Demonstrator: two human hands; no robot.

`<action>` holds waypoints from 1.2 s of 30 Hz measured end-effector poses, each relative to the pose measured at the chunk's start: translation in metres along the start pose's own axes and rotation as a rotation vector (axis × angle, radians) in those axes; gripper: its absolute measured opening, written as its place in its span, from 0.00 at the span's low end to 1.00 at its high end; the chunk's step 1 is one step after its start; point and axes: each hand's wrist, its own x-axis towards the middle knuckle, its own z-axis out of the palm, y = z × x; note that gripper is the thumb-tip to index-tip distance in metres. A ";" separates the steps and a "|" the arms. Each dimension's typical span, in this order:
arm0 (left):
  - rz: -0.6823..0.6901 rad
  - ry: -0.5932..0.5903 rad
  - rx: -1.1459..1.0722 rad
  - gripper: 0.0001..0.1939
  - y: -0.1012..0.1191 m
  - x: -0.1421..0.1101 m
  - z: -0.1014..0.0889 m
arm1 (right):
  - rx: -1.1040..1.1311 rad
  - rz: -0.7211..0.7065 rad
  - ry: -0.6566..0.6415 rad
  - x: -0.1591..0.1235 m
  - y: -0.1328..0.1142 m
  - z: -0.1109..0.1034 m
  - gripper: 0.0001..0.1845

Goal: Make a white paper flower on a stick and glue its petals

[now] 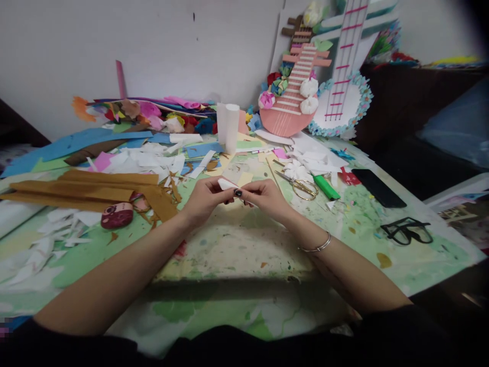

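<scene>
Between my two hands, over the front middle of the table, is a small piece of white paper (226,184). My left hand (206,199) pinches it from the left side. From the right, my right hand (267,198) grips it too, the thumb with a dark nail pressed against its edge. The fingers hide most of the paper, so its full shape cannot be made out. Gold-handled scissors (305,189) lie just beyond my right hand, beside a green tube-like item (326,187).
White paper scraps (141,159) and brown crepe paper (84,188) cover the left. A maroon pouch-like item (116,215) lies there. A white paper roll (231,127) stands behind. Right are a black phone (379,187) and glasses (407,231). Flower-trimmed paper instruments (288,114) lean on the wall.
</scene>
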 end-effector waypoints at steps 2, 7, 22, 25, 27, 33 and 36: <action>-0.017 0.009 -0.040 0.09 0.001 0.000 0.000 | 0.028 0.013 0.001 -0.001 0.000 -0.001 0.19; -0.051 -0.007 -0.123 0.07 0.002 0.000 0.000 | 0.123 0.049 0.042 0.000 0.002 -0.005 0.14; -0.052 -0.014 -0.111 0.08 0.002 0.001 0.000 | 0.059 0.121 0.095 0.001 0.003 -0.006 0.09; -0.044 -0.013 -0.091 0.08 0.002 0.001 0.001 | 0.047 0.122 0.096 0.001 0.003 -0.006 0.09; -0.040 -0.008 -0.088 0.08 0.002 0.001 0.001 | 0.042 0.119 0.099 0.001 0.002 -0.006 0.10; -0.041 -0.001 -0.090 0.08 0.002 0.002 0.001 | 0.019 0.132 0.123 -0.001 -0.003 -0.007 0.10; -0.034 -0.004 -0.052 0.09 0.001 0.003 -0.001 | 0.013 0.156 0.111 -0.001 -0.004 -0.009 0.10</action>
